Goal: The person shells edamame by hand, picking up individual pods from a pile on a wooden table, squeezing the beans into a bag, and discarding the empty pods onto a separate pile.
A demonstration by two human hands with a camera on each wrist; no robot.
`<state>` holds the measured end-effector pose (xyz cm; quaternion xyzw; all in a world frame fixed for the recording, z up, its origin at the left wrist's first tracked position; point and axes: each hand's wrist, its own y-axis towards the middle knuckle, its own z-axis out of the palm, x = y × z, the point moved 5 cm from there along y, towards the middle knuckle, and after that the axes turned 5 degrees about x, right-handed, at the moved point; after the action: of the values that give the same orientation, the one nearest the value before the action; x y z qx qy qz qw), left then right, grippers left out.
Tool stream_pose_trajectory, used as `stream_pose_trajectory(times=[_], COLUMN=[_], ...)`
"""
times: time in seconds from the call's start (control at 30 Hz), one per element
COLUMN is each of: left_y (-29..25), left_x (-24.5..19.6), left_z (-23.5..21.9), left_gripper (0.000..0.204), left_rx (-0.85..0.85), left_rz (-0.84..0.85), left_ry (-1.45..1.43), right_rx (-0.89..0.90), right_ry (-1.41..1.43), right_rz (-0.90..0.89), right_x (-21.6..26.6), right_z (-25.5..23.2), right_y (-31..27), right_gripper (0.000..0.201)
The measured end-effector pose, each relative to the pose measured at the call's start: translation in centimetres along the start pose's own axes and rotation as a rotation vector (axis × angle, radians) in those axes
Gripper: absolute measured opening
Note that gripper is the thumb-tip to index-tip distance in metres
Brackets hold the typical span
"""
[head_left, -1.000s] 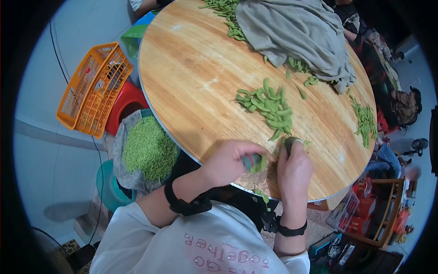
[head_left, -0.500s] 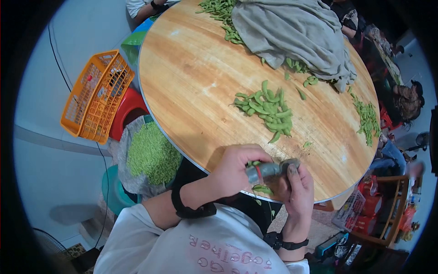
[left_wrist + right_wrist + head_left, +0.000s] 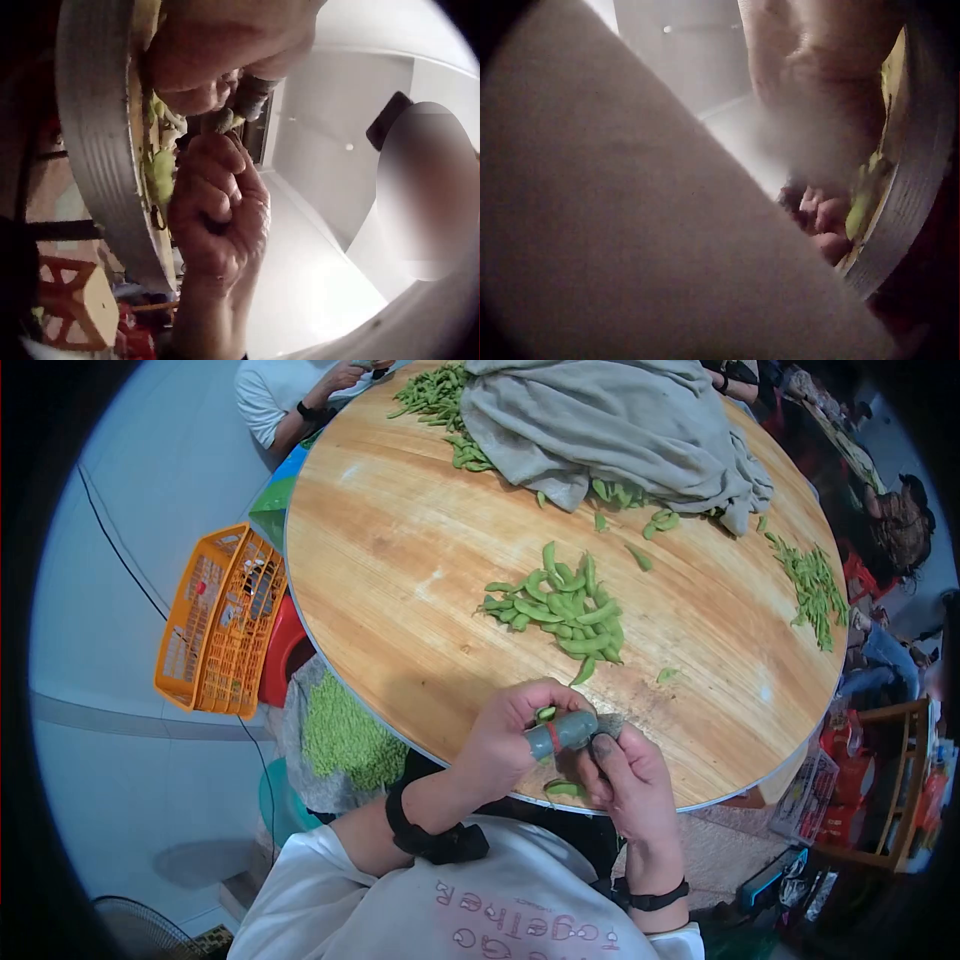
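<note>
My left hand (image 3: 505,740) holds a green bean pod (image 3: 545,713) in its curled fingers. Its thumb wears a grey-green finger cover (image 3: 568,733) with a red band round it. Tip to tip with that thumb, my right hand (image 3: 638,785) pinches with thumb and a finger in a dark grey cover (image 3: 608,727). Between the covered tips a small yellow-green bit of pod (image 3: 238,120) shows in the left wrist view; most of it is hidden. Just below the hands, another pod (image 3: 564,788) lies by the table edge. In the right wrist view, cloth hides much of the scene.
A pile of pods (image 3: 565,610) lies ahead on the round wooden table (image 3: 400,620). Farther back, a grey cloth (image 3: 610,420) covers part of the table, with more pods round it. Shelled beans (image 3: 350,735) fill a lined container at the left, near an orange crate (image 3: 225,625).
My hands have come together from apart, the right drawing back toward the body to meet the left thumb. The head view has shifted, showing more of a person at the far left.
</note>
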<state>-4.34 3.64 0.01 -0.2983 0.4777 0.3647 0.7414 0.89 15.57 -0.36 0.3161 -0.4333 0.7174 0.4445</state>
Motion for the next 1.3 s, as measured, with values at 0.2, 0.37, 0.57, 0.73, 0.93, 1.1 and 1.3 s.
stream_pose_trajectory(times=[0.2, 0.37, 0.57, 0.73, 0.93, 1.1, 1.3], left_y=[0.3, -0.4, -0.8, -1.1, -1.0, -2.0, -3.0], left_x=[1.5, 1.3, 0.1, -1.1, -1.2, -1.2, -0.1], left_z=[-0.2, 0.7, -0.2, -2.4, -3.9, -1.7, 0.0], left_gripper=[0.011, 0.010, 0.013, 0.019, 0.031, 0.028, 0.027], left_rx=[0.241, 0.348, 0.126, -0.013, -0.077, 0.148, 0.381], left_rz=[-0.017, -0.320, 0.038, 0.111, 0.208, 0.112, -0.039], left_ry=[-0.102, -0.644, -0.104, 0.243, 0.612, 0.768, 0.795], right_rx=[0.084, 0.128, -0.064, -0.057, -0.353, -0.205, -0.263], right_ry=[0.241, 0.412, -0.056, -0.124, -1.519, -1.574, -1.520], right_rz=[0.088, 0.107, -0.030, -0.050, -0.427, -0.387, -0.389], right_x=[0.4, 0.0, 0.3, 0.6, 5.6, 4.6, 5.6], right_z=[0.2, 0.7, 1.2, 1.0, 1.0, 0.8, 1.2], right_y=[-0.6, -0.6, 0.0, 2.0, 3.0, 2.5, 3.2], right_gripper=[0.013, 0.012, 0.015, 0.015, 0.012, 0.012, 0.015])
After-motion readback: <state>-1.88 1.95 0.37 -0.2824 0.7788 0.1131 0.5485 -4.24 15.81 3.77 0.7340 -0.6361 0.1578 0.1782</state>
